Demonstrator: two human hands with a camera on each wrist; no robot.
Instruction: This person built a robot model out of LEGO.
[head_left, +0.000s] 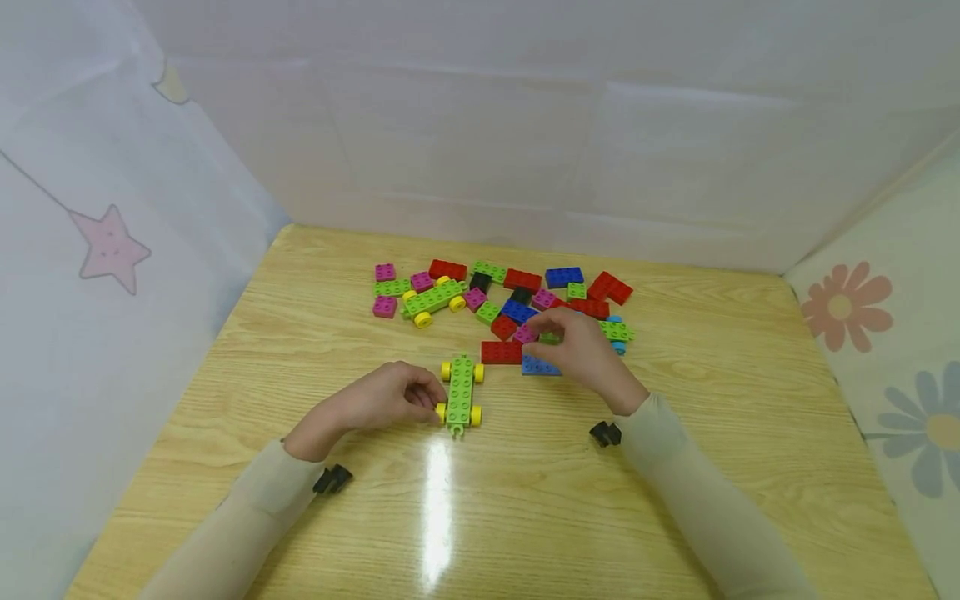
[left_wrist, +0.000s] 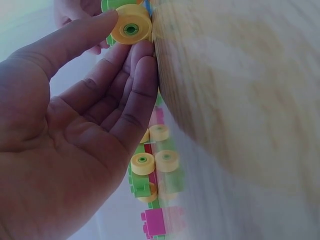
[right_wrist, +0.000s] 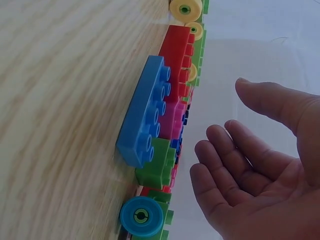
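My left hand (head_left: pixel 390 396) is at the near-left wheel of a lime-green toy car base (head_left: pixel 460 392) with yellow wheels. In the left wrist view the thumb and fingertips sit on either side of that yellow wheel (left_wrist: pixel 131 29). My right hand (head_left: pixel 573 346) hovers over the near side of the brick pile, thumb apart from the fingers and nothing between them. Beneath it lies a blue building brick (head_left: pixel 540 367), beside a red brick (head_left: pixel 500 352). The right wrist view shows a green brick (right_wrist: pixel 155 165) and a pink brick (right_wrist: pixel 172 120) just behind the blue one.
Several red, blue, pink, green and black bricks spread across the back of the wooden table (head_left: pixel 337 333). A second green car base (head_left: pixel 435 300) with yellow wheels stands among them at left. Another green base (head_left: pixel 617 331) with blue wheels is at right. White cloth (head_left: pixel 465 150) hangs behind.
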